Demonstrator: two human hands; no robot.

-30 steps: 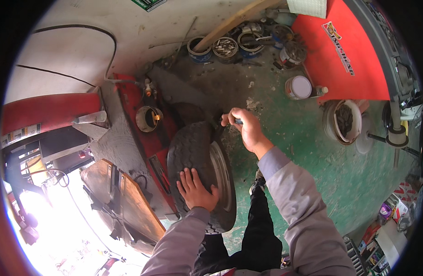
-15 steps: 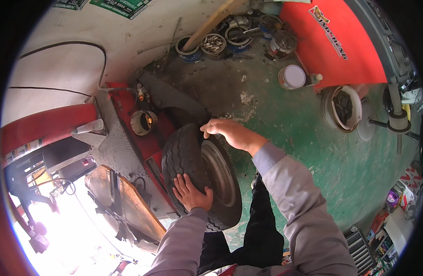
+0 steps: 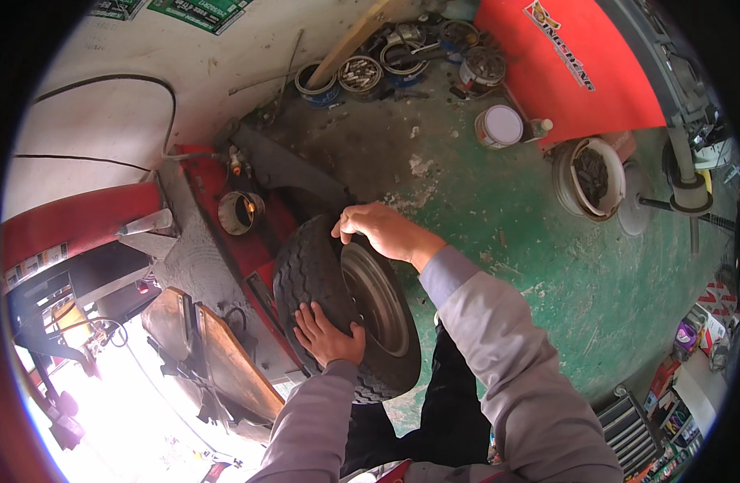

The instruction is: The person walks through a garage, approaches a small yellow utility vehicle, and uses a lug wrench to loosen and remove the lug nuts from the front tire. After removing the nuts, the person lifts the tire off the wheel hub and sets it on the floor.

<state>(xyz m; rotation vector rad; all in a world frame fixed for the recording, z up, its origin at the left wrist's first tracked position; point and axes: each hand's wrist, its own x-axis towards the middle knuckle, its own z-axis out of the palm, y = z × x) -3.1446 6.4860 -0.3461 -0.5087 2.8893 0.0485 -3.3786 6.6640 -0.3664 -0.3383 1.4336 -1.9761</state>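
Note:
A small black tyre [image 3: 322,278] on a grey steel rim [image 3: 378,298] stands upright against a red machine [image 3: 225,241]. My left hand [image 3: 328,336] lies flat on the near tread, fingers spread. My right hand [image 3: 380,232] curls over the top of the tyre, fingers hooked on the far tread. Both grey sleeves come in from the lower edge. My dark trouser leg [image 3: 442,410] is just right of the wheel.
The green concrete floor [image 3: 531,241] stretches right. Tins of bolts and parts [image 3: 360,74] sit by the white wall. A white-lidded can [image 3: 499,126], a bucket of dark scrap [image 3: 591,177] and a red cabinet [image 3: 579,72] stand at upper right. A tool drawer [image 3: 632,431] is at lower right.
My right hand came down from above the tyre, where it held a small object, onto the tyre's top edge. My left hand stayed on the tread. The view shifted slightly.

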